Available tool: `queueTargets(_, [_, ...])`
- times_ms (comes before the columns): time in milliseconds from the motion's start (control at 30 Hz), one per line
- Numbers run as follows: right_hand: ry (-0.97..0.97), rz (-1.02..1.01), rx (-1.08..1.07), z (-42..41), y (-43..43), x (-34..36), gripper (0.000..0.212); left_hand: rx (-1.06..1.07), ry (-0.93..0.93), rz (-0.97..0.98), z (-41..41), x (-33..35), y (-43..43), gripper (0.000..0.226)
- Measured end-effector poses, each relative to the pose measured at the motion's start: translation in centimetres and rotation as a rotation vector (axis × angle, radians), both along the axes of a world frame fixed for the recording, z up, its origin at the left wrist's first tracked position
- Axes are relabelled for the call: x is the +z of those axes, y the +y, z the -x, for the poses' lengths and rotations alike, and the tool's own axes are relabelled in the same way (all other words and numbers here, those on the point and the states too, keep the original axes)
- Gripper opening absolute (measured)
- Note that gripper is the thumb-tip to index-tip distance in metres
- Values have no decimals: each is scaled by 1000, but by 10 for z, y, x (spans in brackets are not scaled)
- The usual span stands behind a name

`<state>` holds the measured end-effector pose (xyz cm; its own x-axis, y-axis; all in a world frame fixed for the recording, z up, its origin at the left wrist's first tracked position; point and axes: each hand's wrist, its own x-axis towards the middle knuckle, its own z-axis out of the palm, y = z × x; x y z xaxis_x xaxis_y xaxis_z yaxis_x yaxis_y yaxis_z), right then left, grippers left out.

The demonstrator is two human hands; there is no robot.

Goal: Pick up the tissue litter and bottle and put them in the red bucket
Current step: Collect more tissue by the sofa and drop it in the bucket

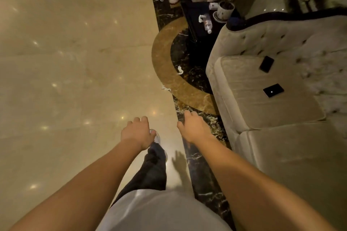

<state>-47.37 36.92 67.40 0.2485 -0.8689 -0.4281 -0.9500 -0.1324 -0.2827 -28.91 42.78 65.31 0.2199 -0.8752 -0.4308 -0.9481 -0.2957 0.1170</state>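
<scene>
Both hands empty, walking toward litter.
Left hand (138, 133) and right hand (193, 127) fingers loosely spread; crumpled white tissue (179, 70) on dark marble floor (187, 58) easily overlooked; red bucket unseen.

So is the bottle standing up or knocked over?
Knocked over. The bottle lies on its side on the dark table, cap pointing towards the camera.

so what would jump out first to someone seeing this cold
Two bare arms reach forward, the left hand and right hand both empty over the glossy floor. Ahead, white tissue scraps lie on the dark marble ring, and a bottle lies further off beside the beige sofa.
</scene>
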Motion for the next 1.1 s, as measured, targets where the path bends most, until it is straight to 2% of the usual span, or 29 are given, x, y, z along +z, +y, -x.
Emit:
queueTargets(33, [19, -2, 2, 1, -13, 1, 48, 16, 17, -2, 1, -4, -8, 49])
queueTargets(267, [-4, -15, -126, -42, -240, 2, 45, -26, 43, -121, -44, -31, -240, 49])
queueTargets(400, [-19, 100, -99, -47, -340, -7, 37, -10, 83, -97, -48, -39, -351, 52])
queueTargets(567, [9, -3, -2, -55, -489, -62, 57, 146, 200, -128, -33, -96, -462, 56])
queueTargets(733, [65, -56, 166, -71, -644, -205, 47, 339, 229, -233, -23, -228, -568, 63])
queueTargets(867, [128, -92, 276, -79, -738, -360, 42, 485, 234, -320, -22, -380, -630, 69])
queueTargets(1000, [235, -168, 367, -82, -796, -521, 57, 546, 275, -303, -24, -540, -685, 73])
queueTargets(1100, [241, -217, 374, -85, -818, -600, 62, 575, 265, -307, -28, -612, -709, 82])
